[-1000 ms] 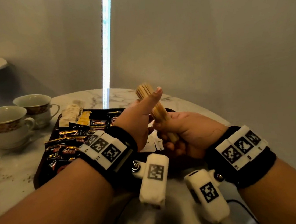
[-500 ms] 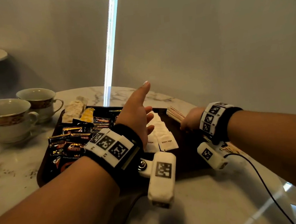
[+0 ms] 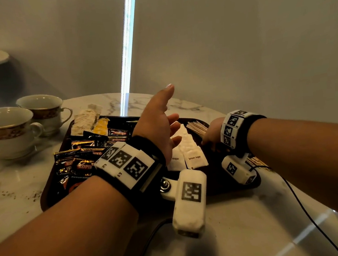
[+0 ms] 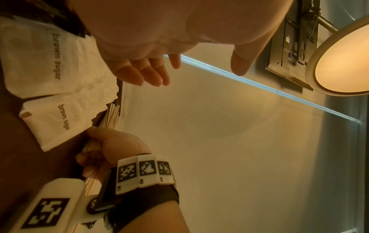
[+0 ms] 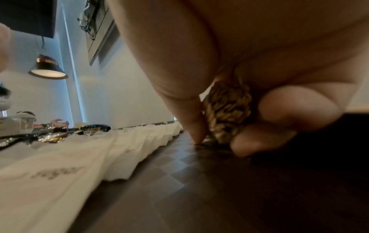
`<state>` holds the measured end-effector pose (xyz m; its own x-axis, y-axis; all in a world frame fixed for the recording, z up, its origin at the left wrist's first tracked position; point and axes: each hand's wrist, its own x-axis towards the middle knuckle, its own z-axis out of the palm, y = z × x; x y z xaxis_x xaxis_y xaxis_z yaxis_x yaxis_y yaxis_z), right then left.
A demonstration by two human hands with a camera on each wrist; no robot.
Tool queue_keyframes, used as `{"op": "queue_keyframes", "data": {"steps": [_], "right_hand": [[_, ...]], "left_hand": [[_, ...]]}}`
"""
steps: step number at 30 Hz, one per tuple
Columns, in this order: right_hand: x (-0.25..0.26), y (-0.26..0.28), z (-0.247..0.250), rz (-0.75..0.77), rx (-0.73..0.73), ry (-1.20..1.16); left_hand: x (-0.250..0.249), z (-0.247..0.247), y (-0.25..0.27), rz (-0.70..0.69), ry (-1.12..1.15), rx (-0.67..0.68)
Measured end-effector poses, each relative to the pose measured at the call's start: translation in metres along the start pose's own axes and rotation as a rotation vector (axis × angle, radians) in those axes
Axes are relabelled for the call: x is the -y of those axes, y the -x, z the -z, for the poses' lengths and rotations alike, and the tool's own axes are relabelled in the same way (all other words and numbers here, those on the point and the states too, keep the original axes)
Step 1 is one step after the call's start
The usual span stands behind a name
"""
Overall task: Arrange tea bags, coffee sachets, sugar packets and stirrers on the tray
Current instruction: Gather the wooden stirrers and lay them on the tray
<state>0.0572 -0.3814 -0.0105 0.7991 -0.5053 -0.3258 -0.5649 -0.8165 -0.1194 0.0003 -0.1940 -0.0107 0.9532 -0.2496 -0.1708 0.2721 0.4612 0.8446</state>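
A dark tray point(image 3: 52, 194) lies on the marble table. On it are tea bags point(image 3: 85, 121) at the back left, black coffee sachets point(image 3: 77, 158) on the left, and white brown sugar packets point(image 3: 194, 156) in the middle. My right hand point(image 3: 211, 134) grips a bundle of wooden stirrers point(image 3: 197, 127) and holds it down on the tray's right side, its fingertips point(image 5: 196, 137) touching the tray floor point(image 5: 179, 181). My left hand point(image 3: 163, 124) hovers over the sugar packets point(image 4: 49, 63) with fingers spread and nothing in it.
Two gold-banded teacups point(image 3: 8, 132) stand on the table left of the tray. Dark crumbs point(image 3: 10, 194) speckle the marble near the front left. A black cable point(image 3: 311, 217) runs from the right wrist across the table. Grey blinds point(image 3: 239, 47) hang close behind.
One second ago both hands held the stirrer bundle upright above the tray. Since then my left hand let go and opened, and my right hand lowered the bundle onto the tray's right side.
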Motion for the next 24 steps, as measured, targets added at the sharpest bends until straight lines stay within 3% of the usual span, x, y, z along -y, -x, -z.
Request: {"op": "queue_keyframes", "data": {"steps": [12, 24], "right_hand": [[0.0010, -0.0023, 0.0026, 0.052, -0.083, 0.156], [-0.0066, -0.0044, 0.0024, 0.037, -0.030, -0.142]], "left_hand": [[-0.0007, 0.0006, -0.0013, -0.007, 0.007, 0.020], [0.0009, 0.0024, -0.0031, -0.004, 0.009, 0.018]]}}
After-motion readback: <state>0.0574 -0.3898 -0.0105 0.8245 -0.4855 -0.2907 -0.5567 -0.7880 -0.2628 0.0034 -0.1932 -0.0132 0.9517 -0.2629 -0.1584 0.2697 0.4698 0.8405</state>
